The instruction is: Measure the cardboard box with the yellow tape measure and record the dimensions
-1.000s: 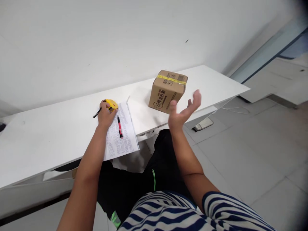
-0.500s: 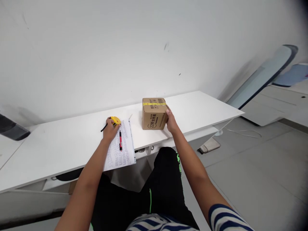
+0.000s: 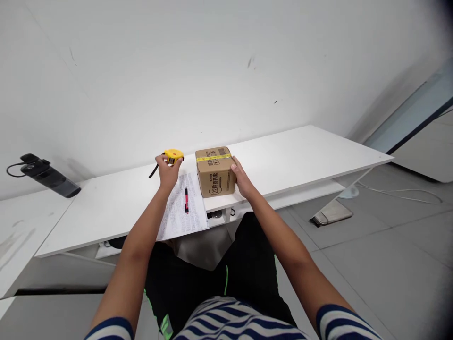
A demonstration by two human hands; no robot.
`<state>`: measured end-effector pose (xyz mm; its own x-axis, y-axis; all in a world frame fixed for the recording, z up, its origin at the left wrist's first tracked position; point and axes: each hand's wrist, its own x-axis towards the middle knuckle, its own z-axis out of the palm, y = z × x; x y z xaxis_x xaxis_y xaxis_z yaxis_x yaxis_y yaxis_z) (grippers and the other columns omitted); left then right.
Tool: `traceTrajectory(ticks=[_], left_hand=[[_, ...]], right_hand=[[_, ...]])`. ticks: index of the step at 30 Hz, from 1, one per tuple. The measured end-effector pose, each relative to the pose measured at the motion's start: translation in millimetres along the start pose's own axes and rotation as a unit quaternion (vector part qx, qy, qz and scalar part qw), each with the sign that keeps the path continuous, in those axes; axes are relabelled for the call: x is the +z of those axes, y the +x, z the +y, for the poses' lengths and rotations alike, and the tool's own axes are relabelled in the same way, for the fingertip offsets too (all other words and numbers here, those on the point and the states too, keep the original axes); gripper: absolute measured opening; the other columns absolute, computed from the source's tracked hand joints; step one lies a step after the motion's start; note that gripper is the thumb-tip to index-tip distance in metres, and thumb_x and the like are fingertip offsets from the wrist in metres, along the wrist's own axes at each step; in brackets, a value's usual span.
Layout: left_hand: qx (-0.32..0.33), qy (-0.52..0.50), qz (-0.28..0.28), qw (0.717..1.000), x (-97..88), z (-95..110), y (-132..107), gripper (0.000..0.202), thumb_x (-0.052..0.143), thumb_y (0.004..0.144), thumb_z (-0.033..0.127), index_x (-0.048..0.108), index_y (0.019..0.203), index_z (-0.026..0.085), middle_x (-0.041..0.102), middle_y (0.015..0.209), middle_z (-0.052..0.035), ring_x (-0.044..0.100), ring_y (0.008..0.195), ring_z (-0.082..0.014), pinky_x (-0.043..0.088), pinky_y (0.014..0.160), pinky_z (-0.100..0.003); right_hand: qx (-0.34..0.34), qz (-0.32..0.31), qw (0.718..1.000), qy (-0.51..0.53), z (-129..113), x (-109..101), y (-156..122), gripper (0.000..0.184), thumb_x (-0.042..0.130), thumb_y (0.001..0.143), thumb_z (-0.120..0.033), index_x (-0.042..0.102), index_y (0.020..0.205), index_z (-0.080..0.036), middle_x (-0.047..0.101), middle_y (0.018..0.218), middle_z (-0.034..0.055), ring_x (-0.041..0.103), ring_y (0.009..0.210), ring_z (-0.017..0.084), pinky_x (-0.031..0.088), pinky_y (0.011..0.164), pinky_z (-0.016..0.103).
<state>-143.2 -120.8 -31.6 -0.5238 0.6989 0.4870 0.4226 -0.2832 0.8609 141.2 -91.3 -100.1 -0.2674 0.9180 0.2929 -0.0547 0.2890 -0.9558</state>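
A small cardboard box (image 3: pixel 214 172) with a yellow tape band stands on the white desk (image 3: pixel 290 158), right beside a printed sheet (image 3: pixel 182 210). My right hand (image 3: pixel 240 178) grips the box's right side, fingers wrapped on it. My left hand (image 3: pixel 167 172) is lifted a little above the desk and pinches a yellow tape measure (image 3: pixel 173 155) with a black strap hanging from it. A red pen (image 3: pixel 186 199) lies on the sheet between my two hands.
A dark water bottle (image 3: pixel 46 175) lies on its side at the desk's far left by the wall. Under the desk's right end a cable and a flat grey device (image 3: pixel 331 212) rest on the tiled floor. My legs sit beneath the desk's front edge.
My right hand went from open in the air to gripping the box, and has slid it left up to the sheet. My left hand has lifted the tape measure off the desk.
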Motion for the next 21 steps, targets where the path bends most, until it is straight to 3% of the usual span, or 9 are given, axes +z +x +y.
traceTrajectory(ticks=[2, 5, 8, 11, 13, 17, 21], left_hand=[[-0.025, -0.098, -0.016, 0.995, 7.0, 33.9, -1.2, 0.057, 0.086, 0.079, 0.031, 0.034, 0.103, 0.027, 0.061, 0.119, -0.0047, 0.070, 0.106, -0.0169, 0.059, 0.089, -0.031], [-0.116, -0.230, -0.119, 0.959, 17.4, 87.6, -22.5, 0.055, 0.085, 0.083, 0.038, 0.036, 0.105, 0.026, 0.067, 0.121, -0.0071, 0.075, 0.101, -0.0178, 0.062, 0.090, -0.035], [-0.183, -0.304, -0.272, 0.894, 24.1, 136.5, -59.3, 0.049, 0.082, 0.087, 0.046, 0.046, 0.111, 0.023, 0.071, 0.119, -0.0105, 0.077, 0.104, -0.0206, 0.063, 0.090, -0.034], [-0.203, -0.306, -0.390, 0.844, 21.4, 169.7, -89.5, 0.051, 0.080, 0.088, 0.054, 0.051, 0.115, 0.022, 0.072, 0.118, -0.0110, 0.078, 0.098, -0.0205, 0.065, 0.077, -0.030], [-0.197, -0.280, -0.436, 0.832, 13.9, 180.3, -99.5, 0.057, 0.083, 0.084, 0.057, 0.051, 0.116, 0.023, 0.072, 0.118, -0.0092, 0.077, 0.089, -0.0175, 0.064, 0.070, -0.028], [-0.175, -0.178, -0.527, 0.813, -4.4, 180.5, -103.7, 0.057, 0.085, 0.079, 0.059, 0.052, 0.107, 0.024, 0.069, 0.117, -0.0066, 0.073, 0.091, -0.0162, 0.063, 0.070, -0.029], [-0.113, -0.040, -0.526, 0.842, -12.0, 172.0, -105.8, 0.047, 0.077, 0.085, 0.062, 0.057, 0.095, 0.021, 0.069, 0.096, -0.0022, 0.066, 0.081, -0.0128, 0.055, 0.069, -0.026]], right_hand=[[-0.003, 0.068, 0.996, -0.051, -11.6, -5.7, -2.4, 0.115, 0.054, 0.084, -0.088, 0.004, 0.172, -0.034, 0.012, 0.182, 0.0085, 0.015, 0.168, 0.036, 0.022, 0.133, 0.066], [-0.137, 0.134, 0.970, -0.151, -39.1, -9.0, -5.6, 0.124, 0.067, 0.081, -0.082, -0.004, 0.171, -0.035, 0.004, 0.182, 0.0086, 0.004, 0.169, 0.036, 0.012, 0.135, 0.068], [-0.262, 0.081, 0.941, -0.198, -70.7, -7.0, -8.4, 0.123, 0.070, 0.081, -0.080, -0.001, 0.170, -0.034, 0.011, 0.181, 0.0105, 0.008, 0.168, 0.037, 0.017, 0.134, 0.069], [-0.322, 0.027, 0.932, -0.164, -91.1, -4.9, -19.2, 0.105, 0.073, 0.083, -0.074, 0.018, 0.165, -0.037, 0.028, 0.176, 0.0118, 0.034, 0.161, 0.037, 0.033, 0.130, 0.066], [-0.353, 0.013, 0.927, -0.126, -94.2, -5.4, -33.6, 0.088, 0.077, 0.085, -0.064, 0.031, 0.156, -0.040, 0.042, 0.168, 0.0117, 0.051, 0.151, 0.034, 0.045, 0.123, 0.062], [-0.400, -0.010, 0.913, -0.085, -83.2, -11.6, -68.4, 0.062, 0.083, 0.085, -0.048, 0.044, 0.134, -0.043, 0.060, 0.151, 0.0086, 0.062, 0.139, 0.030, 0.058, 0.109, 0.061], [-0.390, -0.015, 0.917, -0.077, -74.7, -19.2, -92.4, 0.060, 0.086, 0.083, -0.048, 0.051, 0.131, -0.039, 0.072, 0.129, 0.0086, 0.074, 0.117, 0.031, 0.063, 0.097, 0.055]])
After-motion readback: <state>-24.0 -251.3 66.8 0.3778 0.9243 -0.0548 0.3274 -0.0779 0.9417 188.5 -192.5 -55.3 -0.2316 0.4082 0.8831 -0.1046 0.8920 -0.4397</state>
